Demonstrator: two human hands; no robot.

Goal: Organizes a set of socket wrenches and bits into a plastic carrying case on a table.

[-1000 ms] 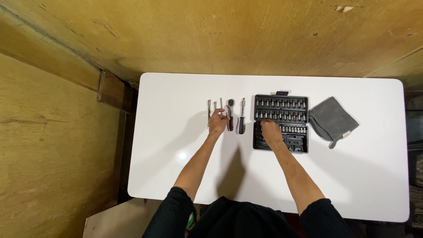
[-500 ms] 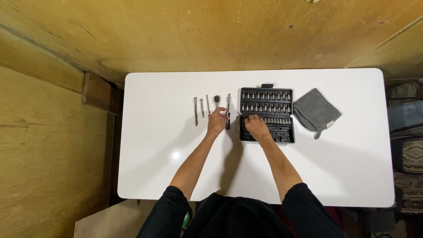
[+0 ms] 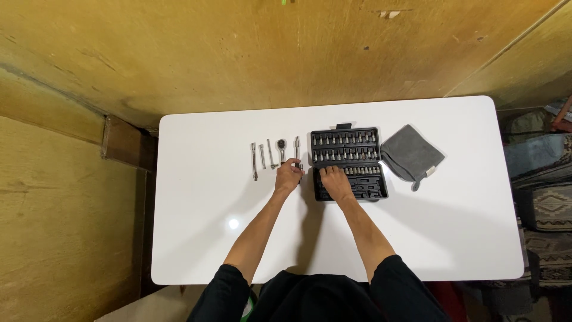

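Counter (image 3: 196, 238): bare near edge | left hand (image 3: 288, 178): curled on driver (image 3: 297, 156) | right hand (image 3: 335, 182): fingers down in case (image 3: 348, 164), grip unclear

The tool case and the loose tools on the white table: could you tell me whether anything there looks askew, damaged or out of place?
Nothing stands out. The open black case sits square, its bits in tidy rows. The metal tools lie in a neat parallel line left of it, and the grey cloth lies to its right. The left hand is at the tools, the right hand in the case.
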